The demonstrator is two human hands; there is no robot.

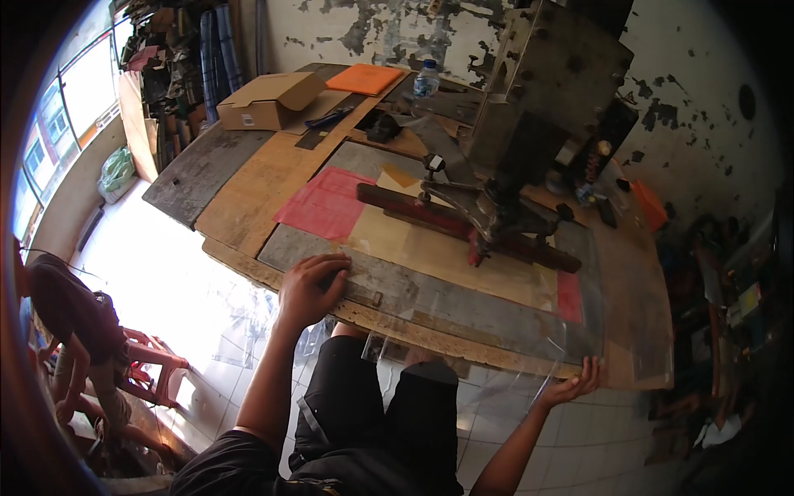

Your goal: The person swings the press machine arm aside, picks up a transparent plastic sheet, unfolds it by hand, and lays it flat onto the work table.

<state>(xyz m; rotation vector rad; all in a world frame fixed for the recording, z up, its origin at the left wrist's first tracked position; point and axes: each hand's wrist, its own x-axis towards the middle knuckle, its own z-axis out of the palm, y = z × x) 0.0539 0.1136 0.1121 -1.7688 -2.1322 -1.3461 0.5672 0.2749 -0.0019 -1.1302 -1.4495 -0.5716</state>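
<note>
My left hand (313, 288) rests on the front edge of the worktable, fingers lying on the grey plate (397, 285) with nothing visible in them. At the right front corner, my right hand (572, 385) has hold of a clear plastic sheet (529, 376), which droops over the edge and partly covers the plate. Red sheeting (322, 202) and yellowish sheeting (463, 260) lie on the plate. Above them sits the long dark bar (397, 205) of a press machine (538, 99).
A cardboard box (269, 101), an orange folder (364, 79) and a water bottle (426, 80) stand at the back of the wooden table (240, 190). A person (78, 331) sits low at left near a red stool (153, 364). A green bag (117, 171) is by the window.
</note>
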